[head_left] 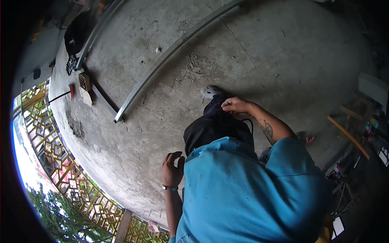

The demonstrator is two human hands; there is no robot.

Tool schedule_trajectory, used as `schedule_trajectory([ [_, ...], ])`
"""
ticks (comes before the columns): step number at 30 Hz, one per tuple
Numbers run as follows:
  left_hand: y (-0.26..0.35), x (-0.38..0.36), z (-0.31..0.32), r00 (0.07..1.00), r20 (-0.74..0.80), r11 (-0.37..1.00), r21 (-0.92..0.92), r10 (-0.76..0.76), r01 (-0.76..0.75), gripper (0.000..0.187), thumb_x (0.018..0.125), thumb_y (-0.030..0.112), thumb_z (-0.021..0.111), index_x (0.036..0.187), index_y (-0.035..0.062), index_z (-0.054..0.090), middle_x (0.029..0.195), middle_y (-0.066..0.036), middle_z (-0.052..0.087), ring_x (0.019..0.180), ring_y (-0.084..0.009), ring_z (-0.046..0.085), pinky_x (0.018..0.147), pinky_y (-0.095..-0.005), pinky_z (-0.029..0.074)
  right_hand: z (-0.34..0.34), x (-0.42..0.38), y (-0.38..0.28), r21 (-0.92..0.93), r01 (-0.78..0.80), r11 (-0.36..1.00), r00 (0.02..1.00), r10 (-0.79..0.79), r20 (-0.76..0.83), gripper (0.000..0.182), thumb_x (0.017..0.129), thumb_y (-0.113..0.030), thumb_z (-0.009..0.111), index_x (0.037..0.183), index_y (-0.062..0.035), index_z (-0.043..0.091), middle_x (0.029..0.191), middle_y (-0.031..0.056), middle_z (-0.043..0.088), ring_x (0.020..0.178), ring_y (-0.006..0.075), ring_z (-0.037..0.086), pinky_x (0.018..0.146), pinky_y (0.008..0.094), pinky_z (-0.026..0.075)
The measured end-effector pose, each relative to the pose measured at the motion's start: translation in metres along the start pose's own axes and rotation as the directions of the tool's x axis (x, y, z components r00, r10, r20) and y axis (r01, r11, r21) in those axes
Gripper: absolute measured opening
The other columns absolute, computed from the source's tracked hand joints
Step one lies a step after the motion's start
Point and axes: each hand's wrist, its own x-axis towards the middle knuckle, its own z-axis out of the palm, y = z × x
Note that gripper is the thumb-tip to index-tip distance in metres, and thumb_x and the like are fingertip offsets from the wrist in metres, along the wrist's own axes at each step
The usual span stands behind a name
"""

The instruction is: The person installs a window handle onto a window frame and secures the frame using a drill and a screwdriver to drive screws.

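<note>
My right hand (235, 105) is in front of my body, above my dark trouser leg and close to a grey shoe (210, 92). Its fingers are pinched together; whatever they hold, if anything, is too small to make out. A thin black cord (249, 122) loops out near that forearm, beside black fabric (214, 131) at my waist. Lower and to the left, my left hand (173, 168) hangs by my side over the concrete floor. Its fingers are loosely curled with the thumb apart, and nothing shows in them. A band circles that wrist.
A long metal bar (162, 60) crosses the concrete floor (137, 154) ahead. Farther left lie another bar (97, 30), a small box (84, 82) and a red-headed tool (71, 92). Gold lattice railing (73, 184) borders the left. A wooden strip (348, 137) and clutter are at right.
</note>
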Motion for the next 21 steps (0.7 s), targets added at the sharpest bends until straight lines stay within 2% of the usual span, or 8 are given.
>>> schedule_trajectory([
  [2, -0.031, -0.008, 0.018, 0.995, 0.101, 0.999, -0.034, -0.013, 0.017, 0.016, 0.083, 0.01, 0.06, 0.097, 0.0034, 0.065, 0.095, -0.015, 0.066, 0.091, -0.0319, 0.062, 0.079, -0.0382, 0.05, -0.007, -0.006, -0.012, -0.025, 0.044, 0.999, 0.999, -0.045, -0.03, 0.038, 0.086, -0.03, 0.064, 0.115, -0.0069, 0.059, 0.094, -0.0003, 0.061, 0.08, 0.0075, 0.055, 0.066, 0.0231, 0.046],
  [5, -0.073, -0.029, 0.037, 0.998, 0.054, 0.993, -0.111, -0.032, 0.037, 0.017, 0.084, 0.012, 0.059, 0.097, 0.0026, 0.065, 0.092, -0.016, 0.067, 0.088, -0.0321, 0.063, 0.076, -0.0392, 0.05, -0.022, -0.004, -0.041, -0.112, 0.135, 0.985, 0.989, -0.141, -0.047, 0.037, 0.086, -0.026, 0.065, 0.115, -0.0041, 0.059, 0.096, 0.0017, 0.062, 0.084, 0.0091, 0.056, 0.073, 0.0251, 0.047],
  [8, -0.111, -0.075, 0.066, 0.937, -0.034, 0.88, -0.355, -0.348, 0.314, 0.02, 0.085, 0.017, 0.058, 0.095, 0.0012, 0.064, 0.09, -0.017, 0.067, 0.082, -0.0333, 0.064, 0.073, -0.0411, 0.05, -0.018, 0.01, -0.08, -0.244, 0.213, 0.946, 0.976, -0.217, 0.01, 0.038, 0.085, -0.023, 0.066, 0.116, -0.0023, 0.058, 0.099, 0.0043, 0.063, 0.09, 0.0115, 0.057, 0.08, 0.0272, 0.046],
  [12, -0.119, -0.115, 0.135, 0.837, -0.027, 0.714, -0.536, -0.547, 0.45, 0.02, 0.085, 0.017, 0.058, 0.095, 0.0014, 0.065, 0.09, -0.017, 0.067, 0.083, -0.0337, 0.064, 0.073, -0.0415, 0.05, 0.022, 0.076, -0.189, -0.511, 0.399, 0.761, 0.914, -0.282, 0.293, 0.043, 0.086, -0.022, 0.066, 0.121, -0.0014, 0.055, 0.107, 0.009, 0.063, 0.1, 0.016, 0.058, 0.09, 0.0313, 0.044],
  [14, -0.114, -0.113, 0.158, 0.809, -0.007, 0.656, -0.59, -0.587, 0.471, 0.02, 0.085, 0.017, 0.058, 0.095, 0.0015, 0.065, 0.09, -0.017, 0.067, 0.083, -0.0339, 0.064, 0.073, -0.0416, 0.05, 0.078, 0.125, -0.226, -0.6, 0.375, 0.707, 0.886, -0.084, 0.456, 0.047, 0.087, -0.029, 0.064, 0.126, -0.0055, 0.053, 0.114, 0.0109, 0.062, 0.105, 0.0196, 0.057, 0.092, 0.0339, 0.044],
  [16, -0.116, -0.102, 0.171, 0.793, -0.006, 0.61, -0.643, -0.61, 0.464, 0.02, 0.084, 0.017, 0.057, 0.094, 0.0016, 0.065, 0.09, -0.017, 0.067, 0.083, -0.0341, 0.064, 0.073, -0.0418, 0.05, 0.151, 0.165, -0.255, -0.764, 0.548, 0.341, 0.789, 0.093, 0.608, 0.051, 0.085, -0.038, 0.063, 0.126, -0.0083, 0.054, 0.112, 0.0141, 0.064, 0.103, 0.024, 0.061, 0.09, 0.0358, 0.046],
  [19, -0.129, -0.087, 0.171, 0.766, -0.031, 0.553, -0.711, -0.642, 0.434, 0.02, 0.084, 0.017, 0.057, 0.094, 0.0018, 0.065, 0.09, -0.018, 0.067, 0.083, -0.0344, 0.064, 0.073, -0.042, 0.05, 0.271, 0.204, -0.257, -0.726, 0.687, -0.016, 0.689, 0.333, 0.644, 0.055, 0.081, -0.044, 0.061, 0.125, -0.0106, 0.056, 0.112, 0.016, 0.064, 0.105, 0.0311, 0.06, 0.091, 0.0376, 0.046],
  [21, -0.146, -0.082, 0.165, 0.742, -0.048, 0.512, -0.754, -0.669, 0.413, 0.02, 0.084, 0.017, 0.057, 0.094, 0.0019, 0.065, 0.09, -0.018, 0.066, 0.083, -0.0346, 0.064, 0.073, -0.0422, 0.05, 0.333, 0.237, -0.231, -0.648, 0.749, -0.141, 0.627, 0.469, 0.623, 0.052, 0.083, -0.043, 0.06, 0.125, -0.0129, 0.056, 0.111, 0.0134, 0.065, 0.104, 0.0295, 0.06, 0.09, 0.0377, 0.046],
])
